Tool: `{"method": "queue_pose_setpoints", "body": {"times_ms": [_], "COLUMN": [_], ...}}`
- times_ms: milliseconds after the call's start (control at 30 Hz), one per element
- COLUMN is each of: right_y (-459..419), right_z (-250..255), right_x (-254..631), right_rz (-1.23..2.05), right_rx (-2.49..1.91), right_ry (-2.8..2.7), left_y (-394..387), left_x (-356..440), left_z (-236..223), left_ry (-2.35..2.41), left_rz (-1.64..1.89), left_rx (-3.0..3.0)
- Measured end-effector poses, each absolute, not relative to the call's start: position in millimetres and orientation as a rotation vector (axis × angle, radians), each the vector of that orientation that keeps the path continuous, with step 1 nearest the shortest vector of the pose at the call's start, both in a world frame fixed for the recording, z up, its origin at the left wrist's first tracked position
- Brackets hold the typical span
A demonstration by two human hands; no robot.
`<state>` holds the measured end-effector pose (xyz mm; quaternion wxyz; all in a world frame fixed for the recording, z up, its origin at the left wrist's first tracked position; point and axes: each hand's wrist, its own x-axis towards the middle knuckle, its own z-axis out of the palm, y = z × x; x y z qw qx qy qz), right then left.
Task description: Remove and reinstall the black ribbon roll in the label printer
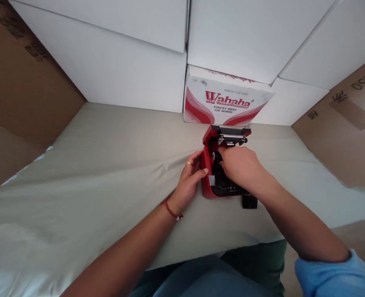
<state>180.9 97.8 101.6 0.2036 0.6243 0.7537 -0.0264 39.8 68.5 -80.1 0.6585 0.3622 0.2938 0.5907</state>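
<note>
A red box-shaped machine (204,181) with a black interior, which looks like a small label printer, lies on the cloth with its lid (210,134) raised at the back. A metal bar and a roller show under the lid. My left hand (190,177) holds the machine's left wall, thumb on the rim and fingers along the outside. Inside the machine is my right hand (242,167), its fingers bent and partly hidden. Beside its fingertips shows a dark round part with a pale ring (214,156). By the machine's front right corner sits a small black block (249,201).
Pale cloth (108,165) covers the table. Behind the machine stands a white and red Wahaha water carton (228,99), with large white boxes (133,70) around and above it. Brown cardboard boxes flank the table at left (24,95) and right (349,119).
</note>
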Motion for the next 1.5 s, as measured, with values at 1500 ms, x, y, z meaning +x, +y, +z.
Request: {"method": "queue_pose_setpoints", "body": {"times_ms": [1500], "right_y": [20.3], "right_z": [43.5], "right_x": [302.9], "right_rz": [-0.674], "right_rx": [1.671], "right_ry": [3.479], "left_y": [21.3], "left_x": [31.6], "left_z": [-45.2], "left_ry": [0.900], "left_rz": [1.484], "left_rx": [2.568]}}
